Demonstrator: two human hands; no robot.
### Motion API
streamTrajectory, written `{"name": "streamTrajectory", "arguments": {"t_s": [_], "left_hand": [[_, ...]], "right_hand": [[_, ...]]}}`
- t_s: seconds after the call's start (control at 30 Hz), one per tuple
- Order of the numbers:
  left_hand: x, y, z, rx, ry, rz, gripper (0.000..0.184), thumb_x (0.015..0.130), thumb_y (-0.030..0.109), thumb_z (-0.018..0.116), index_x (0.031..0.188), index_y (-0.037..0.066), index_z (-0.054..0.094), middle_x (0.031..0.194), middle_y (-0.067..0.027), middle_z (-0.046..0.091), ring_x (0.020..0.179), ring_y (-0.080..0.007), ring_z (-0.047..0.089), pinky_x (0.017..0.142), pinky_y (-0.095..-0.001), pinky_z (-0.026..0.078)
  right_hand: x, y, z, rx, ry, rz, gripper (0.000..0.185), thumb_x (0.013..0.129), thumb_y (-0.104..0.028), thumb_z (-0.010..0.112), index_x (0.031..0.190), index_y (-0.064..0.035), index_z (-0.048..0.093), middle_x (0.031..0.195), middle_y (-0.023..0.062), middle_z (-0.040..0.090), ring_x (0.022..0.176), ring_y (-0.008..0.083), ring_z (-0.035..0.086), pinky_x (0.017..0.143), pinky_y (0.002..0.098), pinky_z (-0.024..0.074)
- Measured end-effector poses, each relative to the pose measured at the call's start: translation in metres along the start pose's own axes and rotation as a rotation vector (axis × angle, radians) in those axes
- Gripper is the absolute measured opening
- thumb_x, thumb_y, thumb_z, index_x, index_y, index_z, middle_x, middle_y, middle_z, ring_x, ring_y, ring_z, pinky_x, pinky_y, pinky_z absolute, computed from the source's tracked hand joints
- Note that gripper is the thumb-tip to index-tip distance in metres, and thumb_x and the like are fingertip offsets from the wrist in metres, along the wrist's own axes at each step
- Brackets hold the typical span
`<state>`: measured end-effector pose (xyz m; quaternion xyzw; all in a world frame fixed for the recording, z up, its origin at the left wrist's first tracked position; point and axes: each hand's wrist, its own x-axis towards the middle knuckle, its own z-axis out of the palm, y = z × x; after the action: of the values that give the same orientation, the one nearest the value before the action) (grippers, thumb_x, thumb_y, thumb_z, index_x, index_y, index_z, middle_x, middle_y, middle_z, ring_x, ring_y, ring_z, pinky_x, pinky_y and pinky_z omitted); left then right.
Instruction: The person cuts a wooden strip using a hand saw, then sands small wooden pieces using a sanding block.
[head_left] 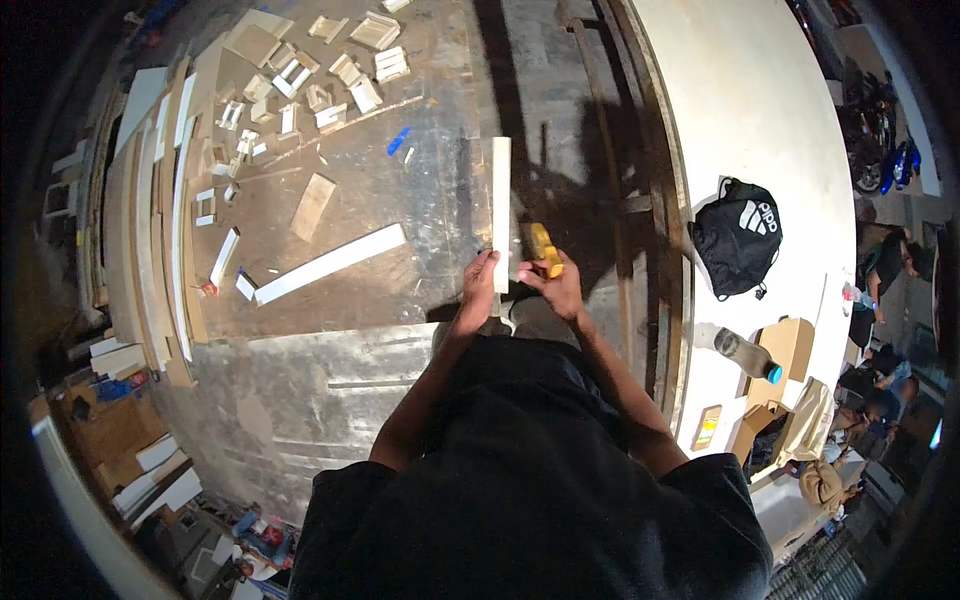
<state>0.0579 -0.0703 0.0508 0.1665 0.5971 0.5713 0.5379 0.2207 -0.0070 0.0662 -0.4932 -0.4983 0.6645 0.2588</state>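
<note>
My left hand (478, 288) is closed around the lower end of a narrow white wooden strip (501, 190), which points away from me. Just right of the strip, my right hand (560, 288) grips a yellow hand tool (543, 246); its exact kind is too small to make out. The right fingertips are close to the strip's near end, and whether they touch it I cannot tell. On the worktable to the left lie a longer white strip (330, 264) and a short brown board (314, 206).
Several small wooden pieces (290, 78) are scattered at the worktable's (380, 310) far left. Long boards (160, 220) line its left edge. A white table (740, 120) on the right carries a black drawstring bag (738, 240), a bottle (747, 354) and cardboard (787, 350). People (885, 390) are farther right.
</note>
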Motion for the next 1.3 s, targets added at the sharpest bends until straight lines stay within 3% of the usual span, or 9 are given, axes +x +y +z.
{"name": "streamTrajectory", "arguments": {"t_s": [0.13, 0.3, 0.6, 0.7, 0.93, 1.0, 1.07, 1.17, 1.3], "left_hand": [[-0.009, 0.001, 0.013, -0.269, 0.053, -0.059, 0.026, 0.102, 0.021, 0.053, 0.108, 0.001, 0.068, 0.087, -0.0003, 0.068, 0.073, -0.0088, 0.059, 0.069, -0.0239, 0.046], [-0.012, 0.003, -0.021, 0.017, -0.068, -0.108, 0.018, 0.1, 0.02, 0.058, 0.1, 0.006, 0.068, 0.083, 0.0025, 0.065, 0.07, -0.0068, 0.057, 0.065, -0.0222, 0.045], [-0.019, -0.012, -0.027, 0.085, 0.009, -0.19, 0.02, 0.095, 0.025, 0.066, 0.101, 0.006, 0.069, 0.091, -0.0026, 0.074, 0.073, -0.007, 0.065, 0.06, -0.0221, 0.045], [-0.022, -0.02, -0.018, -0.023, 0.059, -0.295, 0.021, 0.094, 0.025, 0.066, 0.102, 0.006, 0.069, 0.093, -0.005, 0.075, 0.069, -0.0087, 0.066, 0.057, -0.0226, 0.046], [-0.007, -0.027, -0.028, 0.098, 0.163, -0.513, 0.026, 0.08, 0.026, 0.08, 0.081, 0.003, 0.069, 0.07, -0.0042, 0.068, 0.054, -0.0125, 0.061, 0.049, -0.0283, 0.044], [0.0, -0.036, -0.028, 0.625, 0.412, -0.335, 0.033, 0.071, 0.026, 0.085, 0.075, -0.001, 0.067, 0.064, -0.0045, 0.065, 0.051, -0.0165, 0.059, 0.051, -0.0337, 0.045], [-0.003, -0.044, -0.031, 0.405, 0.463, -0.22, 0.038, 0.065, 0.027, 0.088, 0.072, -0.003, 0.066, 0.065, -0.0079, 0.066, 0.054, -0.0217, 0.061, 0.055, -0.0367, 0.046], [-0.009, -0.008, -0.014, 0.683, 0.556, -0.141, 0.042, 0.06, 0.026, 0.091, 0.08, 0.0, 0.065, 0.064, -0.0125, 0.067, 0.063, -0.0241, 0.067, 0.064, -0.0389, 0.05], [-0.008, 0.017, 0.003, 0.864, 0.651, 0.113, 0.074, 0.056, 0.026, 0.089, 0.116, 0.007, 0.048, 0.101, -0.0135, 0.062, 0.09, -0.034, 0.062, 0.077, -0.0418, 0.051]], "right_hand": [[-0.005, -0.023, 0.015, -0.253, -0.086, -0.038, 0.044, 0.072, -0.016, 0.089, 0.101, 0.0035, 0.061, 0.094, 0.0073, 0.068, 0.079, 0.0104, 0.062, 0.07, 0.0268, 0.0516], [-0.003, -0.028, 0.019, -0.437, -0.119, -0.151, 0.044, 0.067, -0.021, 0.089, 0.094, 0.0017, 0.064, 0.09, 0.0135, 0.066, 0.075, 0.0184, 0.064, 0.07, 0.0313, 0.0518], [0.014, -0.021, -0.015, -0.647, -0.108, -0.249, 0.033, 0.07, -0.019, 0.083, 0.094, 0.0012, 0.071, 0.107, 0.0235, 0.068, 0.095, 0.0372, 0.069, 0.084, 0.0414, 0.0518], [0.025, -0.009, -0.012, -0.471, -0.064, -0.02, 0.038, 0.07, -0.018, 0.083, 0.098, 0.0013, 0.067, 0.095, 0.0197, 0.071, 0.089, 0.0342, 0.07, 0.08, 0.0396, 0.0527], [0.047, 0.039, -0.017, -0.473, -0.171, -0.048, 0.037, 0.071, -0.014, 0.081, 0.097, 0.004, 0.063, 0.085, 0.0165, 0.072, 0.084, 0.0288, 0.072, 0.076, 0.0378, 0.0531], [0.048, 0.043, -0.014, -0.454, -0.17, -0.034, 0.035, 0.071, -0.014, 0.081, 0.096, 0.0041, 0.064, 0.084, 0.0165, 0.072, 0.083, 0.0286, 0.071, 0.075, 0.0379, 0.053], [0.049, 0.039, -0.01, -0.436, -0.163, -0.02, 0.034, 0.071, -0.014, 0.08, 0.095, 0.0041, 0.065, 0.084, 0.0165, 0.072, 0.082, 0.0284, 0.071, 0.075, 0.038, 0.0529], [0.058, 0.037, -0.008, -0.438, -0.15, -0.019, 0.03, 0.071, -0.012, 0.08, 0.093, 0.0044, 0.066, 0.083, 0.0172, 0.071, 0.081, 0.028, 0.071, 0.074, 0.0377, 0.0527], [0.075, 0.039, -0.008, -0.454, -0.251, -0.048, 0.026, 0.071, -0.01, 0.08, 0.088, 0.0055, 0.067, 0.083, 0.0156, 0.071, 0.077, 0.022, 0.068, 0.071, 0.0357, 0.0521]]}}
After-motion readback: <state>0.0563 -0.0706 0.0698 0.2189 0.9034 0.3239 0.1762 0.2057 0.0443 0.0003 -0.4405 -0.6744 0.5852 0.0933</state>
